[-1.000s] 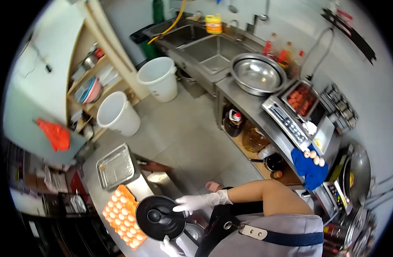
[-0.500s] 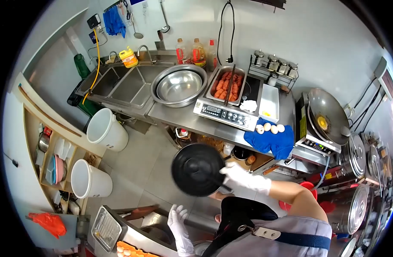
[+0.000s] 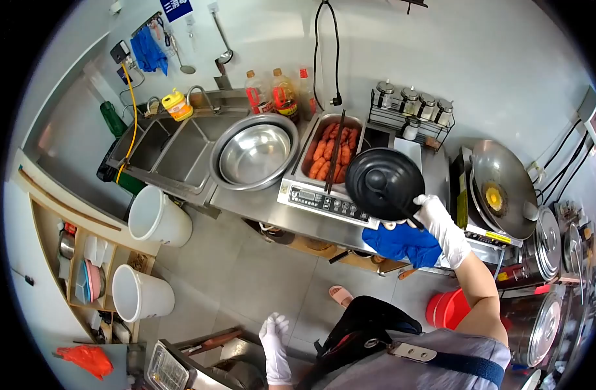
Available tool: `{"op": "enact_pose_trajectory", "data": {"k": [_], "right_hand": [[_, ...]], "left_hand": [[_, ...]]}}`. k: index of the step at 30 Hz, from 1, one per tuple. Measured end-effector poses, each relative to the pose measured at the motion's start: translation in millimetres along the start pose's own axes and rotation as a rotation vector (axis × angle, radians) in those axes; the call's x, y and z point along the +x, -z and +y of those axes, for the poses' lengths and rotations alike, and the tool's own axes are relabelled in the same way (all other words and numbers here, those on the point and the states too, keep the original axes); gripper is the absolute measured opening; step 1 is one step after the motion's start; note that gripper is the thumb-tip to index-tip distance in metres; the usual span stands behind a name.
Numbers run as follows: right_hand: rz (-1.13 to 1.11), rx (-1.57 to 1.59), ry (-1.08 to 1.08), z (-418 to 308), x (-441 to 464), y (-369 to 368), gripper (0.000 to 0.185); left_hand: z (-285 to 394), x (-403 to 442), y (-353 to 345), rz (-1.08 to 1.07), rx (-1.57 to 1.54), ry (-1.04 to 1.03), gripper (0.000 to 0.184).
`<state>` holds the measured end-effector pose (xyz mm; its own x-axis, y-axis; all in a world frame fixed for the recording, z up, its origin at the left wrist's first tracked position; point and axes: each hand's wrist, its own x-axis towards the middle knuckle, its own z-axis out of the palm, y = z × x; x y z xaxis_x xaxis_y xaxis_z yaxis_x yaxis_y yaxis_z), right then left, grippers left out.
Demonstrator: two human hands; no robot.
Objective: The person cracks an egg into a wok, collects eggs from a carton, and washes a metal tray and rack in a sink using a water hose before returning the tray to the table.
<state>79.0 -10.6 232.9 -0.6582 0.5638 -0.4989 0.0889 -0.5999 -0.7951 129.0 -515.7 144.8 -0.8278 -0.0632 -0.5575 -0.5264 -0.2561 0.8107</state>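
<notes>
My right hand (image 3: pixel 437 227), in a white glove, grips a black bowl (image 3: pixel 395 203) by its rim. Inside it rests a black ladle (image 3: pixel 376 180), its handle reaching my fingers. The bowl is above the right part of an induction cooker (image 3: pixel 324 205) and hides some of it. Just below my hand lies a blue cloth (image 3: pixel 402 246), with eggs at its top edge mostly covered by the bowl. My left hand (image 3: pixel 274 331), also gloved, hangs low over the floor with nothing in it, fingers loosely bent.
A metal tray (image 3: pixel 330 149) of reddish sausages with chopsticks (image 3: pixel 335 153) across it stands on the cooker. Steel basins (image 3: pixel 253 153) sit to its left. On the right, a wok (image 3: pixel 506 182) holds a frying egg (image 3: pixel 494 198). A red bucket (image 3: pixel 446 309) stands on the floor.
My right hand has carried the black bowl and ladle up and to the right, from over the floor to above the counter. My left hand stays low, its fingers a little more bent.
</notes>
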Motion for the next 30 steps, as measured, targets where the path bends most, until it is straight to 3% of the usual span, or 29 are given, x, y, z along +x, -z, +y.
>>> {"op": "enact_pose_trajectory", "data": {"k": [1, 7, 12, 14, 19, 23, 28, 29, 30], "right_hand": [[-0.068, -0.149, 0.062, -7, 32, 17, 0.019], [0.214, -0.185, 0.062, -45, 121, 10, 0.024], [0.170, -0.103, 0.117, -11, 230, 32, 0.018], [0.199, -0.095, 0.116, -20, 213, 9, 0.015], [0.201, -0.037, 0.065, -22, 226, 7, 0.014], [0.165, -0.052, 0.082, -13, 249, 18, 0.015], [0.172, -0.067, 0.040, -18, 253, 11, 0.020], [0.175, -0.068, 0.033, -19, 254, 9, 0.021], [0.170, -0.066, 0.028, -19, 255, 8, 0.022]], "left_hand": [[9, 13, -19, -0.033, 0.034, -0.025, 0.034], [75, 99, -168, -0.307, 0.183, -0.139, 0.034], [97, 179, -277, -0.245, 0.057, 0.030, 0.038], [104, 198, -304, -0.200, 0.004, 0.100, 0.040], [100, 237, -328, -0.162, -0.020, 0.158, 0.043], [85, 268, -329, -0.131, 0.008, 0.059, 0.039], [98, 255, -341, -0.005, -0.041, 0.045, 0.040], [99, 250, -340, 0.001, -0.063, 0.047, 0.025], [98, 247, -340, 0.014, -0.052, 0.015, 0.024]]}}
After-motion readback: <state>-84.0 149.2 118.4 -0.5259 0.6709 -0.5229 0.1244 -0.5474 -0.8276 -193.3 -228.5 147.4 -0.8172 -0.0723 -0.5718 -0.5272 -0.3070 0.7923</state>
